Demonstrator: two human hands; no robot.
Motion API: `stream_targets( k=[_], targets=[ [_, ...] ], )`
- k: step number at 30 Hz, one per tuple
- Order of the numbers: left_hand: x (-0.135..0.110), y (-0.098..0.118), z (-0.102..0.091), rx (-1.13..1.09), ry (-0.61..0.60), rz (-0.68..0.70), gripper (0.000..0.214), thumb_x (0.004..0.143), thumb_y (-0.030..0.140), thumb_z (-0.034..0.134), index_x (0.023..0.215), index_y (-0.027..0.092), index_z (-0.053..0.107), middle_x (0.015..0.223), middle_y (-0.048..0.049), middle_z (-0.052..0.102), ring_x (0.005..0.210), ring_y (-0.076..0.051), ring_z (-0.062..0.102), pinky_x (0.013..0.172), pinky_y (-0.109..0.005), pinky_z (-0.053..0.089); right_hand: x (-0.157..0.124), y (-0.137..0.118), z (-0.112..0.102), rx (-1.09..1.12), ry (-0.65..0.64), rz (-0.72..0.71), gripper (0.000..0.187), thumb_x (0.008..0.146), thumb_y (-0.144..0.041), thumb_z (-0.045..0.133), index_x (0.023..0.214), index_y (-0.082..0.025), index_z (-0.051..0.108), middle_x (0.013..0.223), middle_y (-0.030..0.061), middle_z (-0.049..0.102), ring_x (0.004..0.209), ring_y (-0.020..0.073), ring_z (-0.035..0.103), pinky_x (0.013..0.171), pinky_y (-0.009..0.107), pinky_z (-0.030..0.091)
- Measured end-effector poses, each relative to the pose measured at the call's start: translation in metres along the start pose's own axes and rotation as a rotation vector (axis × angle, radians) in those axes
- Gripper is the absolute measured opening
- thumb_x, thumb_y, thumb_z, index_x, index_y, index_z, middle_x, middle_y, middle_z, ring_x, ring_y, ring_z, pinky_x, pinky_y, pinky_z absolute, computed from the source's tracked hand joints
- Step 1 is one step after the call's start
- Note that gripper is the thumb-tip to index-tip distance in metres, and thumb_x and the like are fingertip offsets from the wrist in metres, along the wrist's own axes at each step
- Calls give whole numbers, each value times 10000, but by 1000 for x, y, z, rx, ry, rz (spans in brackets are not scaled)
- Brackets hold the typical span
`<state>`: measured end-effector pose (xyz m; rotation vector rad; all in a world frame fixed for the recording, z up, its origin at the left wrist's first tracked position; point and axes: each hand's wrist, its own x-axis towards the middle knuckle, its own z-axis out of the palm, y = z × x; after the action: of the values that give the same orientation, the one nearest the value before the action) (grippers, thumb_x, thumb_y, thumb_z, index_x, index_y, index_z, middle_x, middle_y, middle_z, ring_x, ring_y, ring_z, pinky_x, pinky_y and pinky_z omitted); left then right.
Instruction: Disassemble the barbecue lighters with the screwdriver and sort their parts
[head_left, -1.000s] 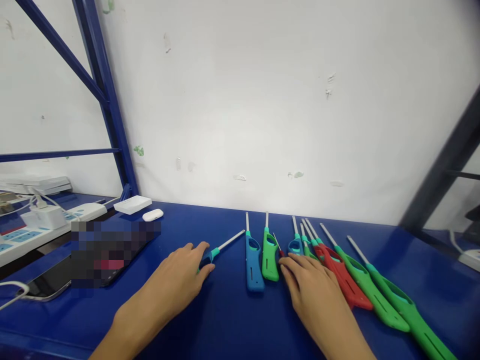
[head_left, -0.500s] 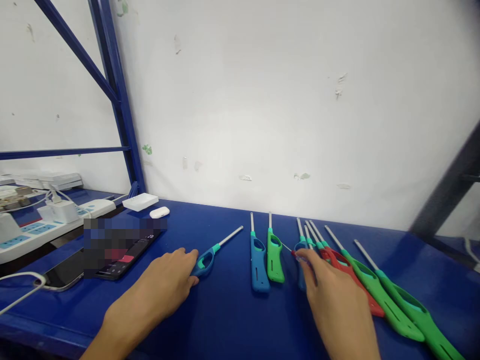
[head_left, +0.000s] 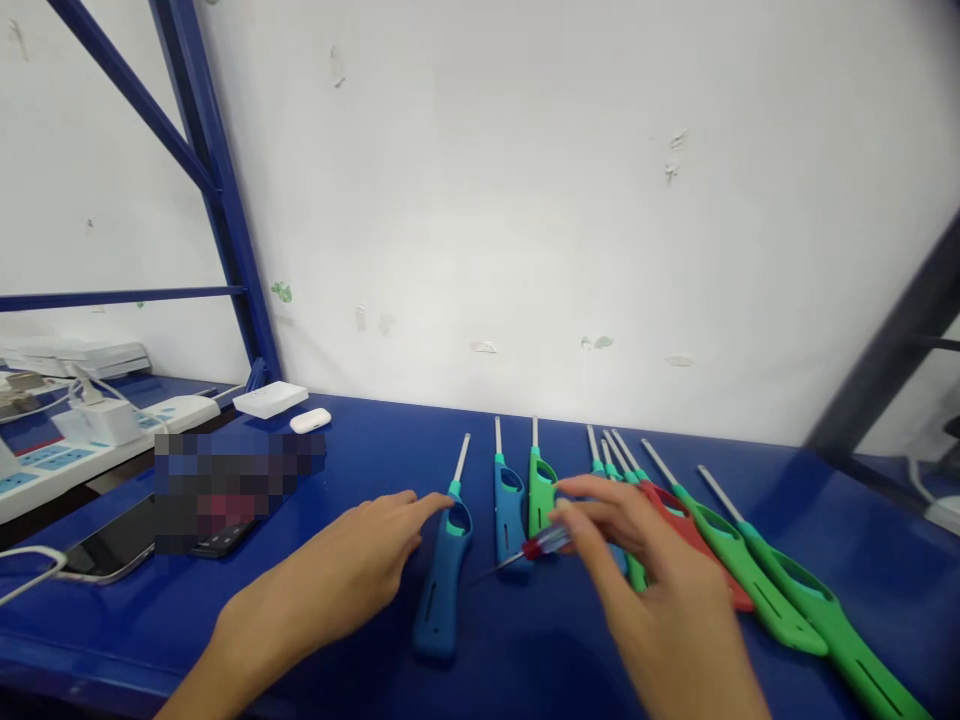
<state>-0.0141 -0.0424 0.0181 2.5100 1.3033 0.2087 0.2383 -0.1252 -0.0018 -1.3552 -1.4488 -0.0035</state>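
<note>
My left hand (head_left: 367, 545) rests beside a blue long-necked lighter (head_left: 442, 590) lying on the blue tabletop. Its index finger stretches out and touches the lighter near the trigger ring; the other fingers are bent and partly hidden. My right hand (head_left: 652, 575) pinches a small screwdriver (head_left: 546, 542) by its red and clear handle. The thin shaft points left, over the lower end of a second blue lighter (head_left: 510, 515). A green lighter (head_left: 541, 495) lies just behind the screwdriver. My right hand covers parts of several more lighters.
To the right, a red lighter (head_left: 679, 510) and a green lighter (head_left: 761, 580) lie slanted, with a darker green lighter (head_left: 840, 615) beyond. At left are a phone (head_left: 112, 545), a power strip (head_left: 172, 412), a white box (head_left: 270, 400) and a small white case (head_left: 310, 421).
The blue lighter at my left hand has turned upright in view, its handle now toward me. My right hand has brought the screwdriver left and nearer, away from the lighters on the right.
</note>
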Motion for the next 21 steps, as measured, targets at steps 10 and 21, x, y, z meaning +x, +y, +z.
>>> stream_targets(
  k=[10, 21],
  targets=[
    [5, 12, 7, -74, -89, 96, 582, 975, 124, 603, 1441, 473, 600, 1436, -18, 522, 1260, -265, 642, 1119, -434, 488, 9, 16, -9, -445, 158, -186, 334, 1095, -536, 443, 1145, -312, 685, 854, -55, 839, 699, 198, 818, 549, 272, 552],
    [9, 41, 27, -12, 43, 329, 294, 896, 326, 850, 1127, 272, 675, 1539, -45, 488, 1471, -336, 433, 1229, -536, 384, 12, 8, -42, -355, 271, 44, 344, 998, -603, 558, 1130, -321, 705, 891, -11, 832, 800, 240, 826, 602, 289, 598]
  ],
)
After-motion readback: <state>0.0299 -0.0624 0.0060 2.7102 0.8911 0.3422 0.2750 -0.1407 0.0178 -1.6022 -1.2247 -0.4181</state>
